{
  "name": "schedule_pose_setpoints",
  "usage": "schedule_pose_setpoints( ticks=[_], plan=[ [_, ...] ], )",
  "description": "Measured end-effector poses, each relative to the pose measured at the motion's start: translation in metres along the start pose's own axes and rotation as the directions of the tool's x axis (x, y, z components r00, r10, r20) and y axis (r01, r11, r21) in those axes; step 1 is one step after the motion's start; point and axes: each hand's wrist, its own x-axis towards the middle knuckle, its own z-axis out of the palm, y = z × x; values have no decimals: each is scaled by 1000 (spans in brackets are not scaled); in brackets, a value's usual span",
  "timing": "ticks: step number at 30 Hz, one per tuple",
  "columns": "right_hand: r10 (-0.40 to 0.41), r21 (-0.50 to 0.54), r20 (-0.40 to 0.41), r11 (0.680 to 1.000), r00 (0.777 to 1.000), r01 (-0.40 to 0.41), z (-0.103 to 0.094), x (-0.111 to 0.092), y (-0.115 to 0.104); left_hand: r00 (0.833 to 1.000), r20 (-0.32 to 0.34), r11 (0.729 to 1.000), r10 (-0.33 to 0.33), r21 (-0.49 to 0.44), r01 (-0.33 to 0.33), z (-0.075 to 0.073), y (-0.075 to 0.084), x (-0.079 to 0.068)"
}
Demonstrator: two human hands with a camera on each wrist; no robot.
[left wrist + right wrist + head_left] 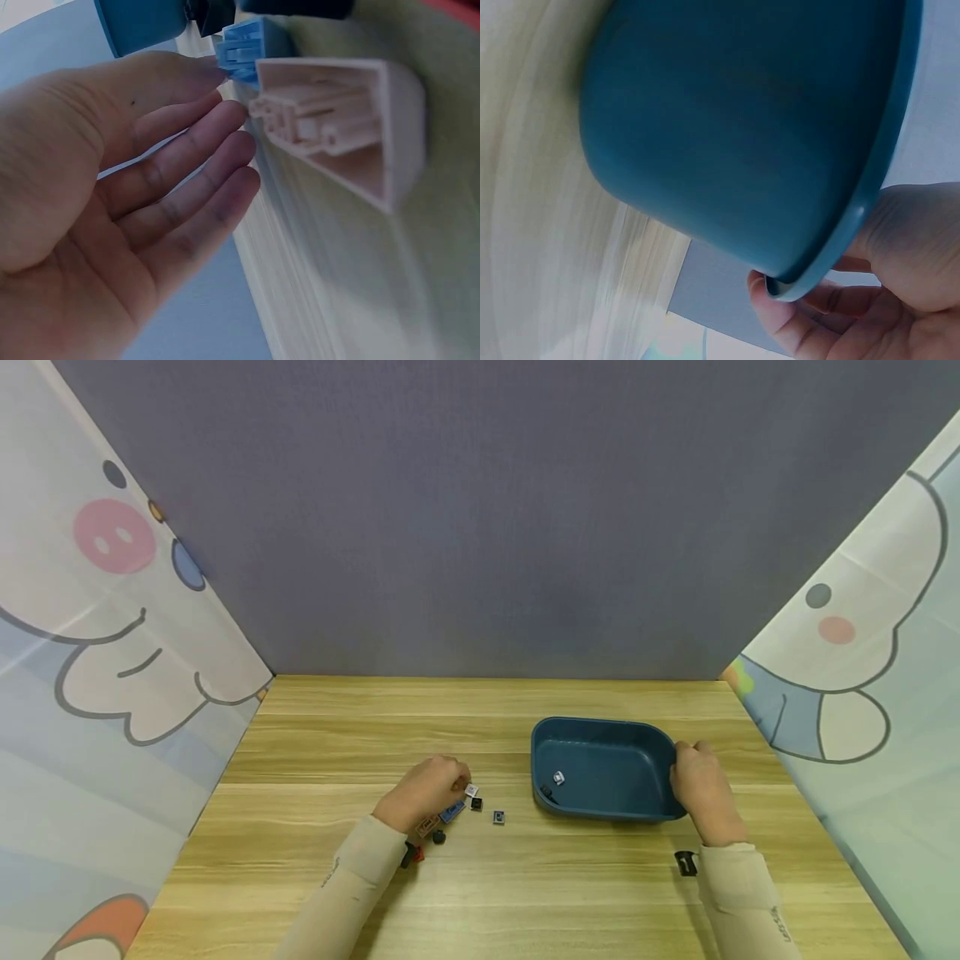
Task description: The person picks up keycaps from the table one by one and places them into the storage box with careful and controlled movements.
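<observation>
blue oblong plastic tub: right hand pinched its rim; beside left hand's fingertips, grip unclear, lay a white square keycap, seemingly mid-pickup, needing light pinching.

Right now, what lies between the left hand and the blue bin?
In the head view, a small white piece lies by the left hand, a black piece beside it, and a third piece nearer the blue bin.

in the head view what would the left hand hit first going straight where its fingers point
Probably the small white piece, right by the fingertips of the left hand; depth there is hard to judge.
</observation>
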Motion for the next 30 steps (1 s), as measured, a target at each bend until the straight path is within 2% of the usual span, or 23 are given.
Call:
schedule_pose_setpoints(
  ticks=[6,21,30],
  plan=[
    [5,3,1,1000,1000,-5,1,0,0,1000,25,999,1,-34,0,-2,2,2],
    [19,17,4,1000,1000,-19,0,-1,0,1000,26,1000,1,4,-1,-1,4,6],
    [12,18,-1,1000,1000,-12,0,-1,0,999,26,1000,24,16,-24,-1,2,7]
  ],
)
